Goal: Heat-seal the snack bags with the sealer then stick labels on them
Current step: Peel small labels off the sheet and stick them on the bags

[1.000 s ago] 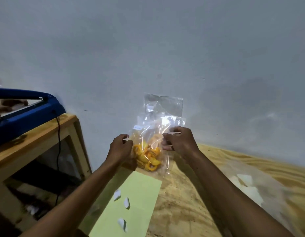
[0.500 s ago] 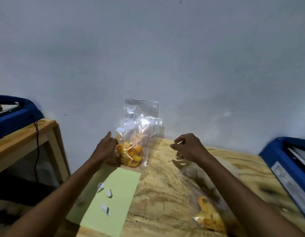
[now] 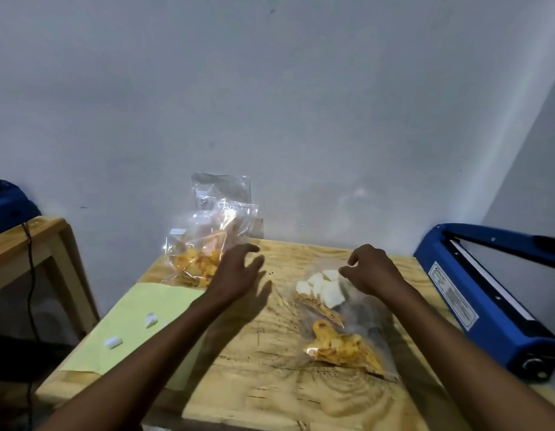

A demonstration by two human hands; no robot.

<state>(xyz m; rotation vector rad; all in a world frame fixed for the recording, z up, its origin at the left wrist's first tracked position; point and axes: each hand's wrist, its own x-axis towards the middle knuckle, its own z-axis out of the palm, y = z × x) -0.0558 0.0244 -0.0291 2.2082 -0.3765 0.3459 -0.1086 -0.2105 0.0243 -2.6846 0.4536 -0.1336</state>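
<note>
Clear snack bags with orange chips [image 3: 204, 244] lean against the wall at the back left of the wooden table [image 3: 270, 384]. My left hand [image 3: 235, 272] hovers just right of them, fingers spread, holding nothing. My right hand [image 3: 371, 270] hangs with loosely curled fingers over a clear bag of white pieces [image 3: 321, 289]. In front of that lies another bag of orange chips [image 3: 341, 349]. The blue heat sealer [image 3: 484, 303] stands at the right with its arm raised. A pale green sheet [image 3: 136, 318] at the left carries small white labels [image 3: 151, 319].
A second wooden stand [image 3: 24, 244] at the far left holds another blue sealer [image 3: 8, 203] with a black cord hanging down. A grey wall rises directly behind the table.
Both hands let go of the orange chip bag, which now leans at the wall. The view swung right, revealing the right sealer and two more bags. My right hand moved over the white-piece bag.
</note>
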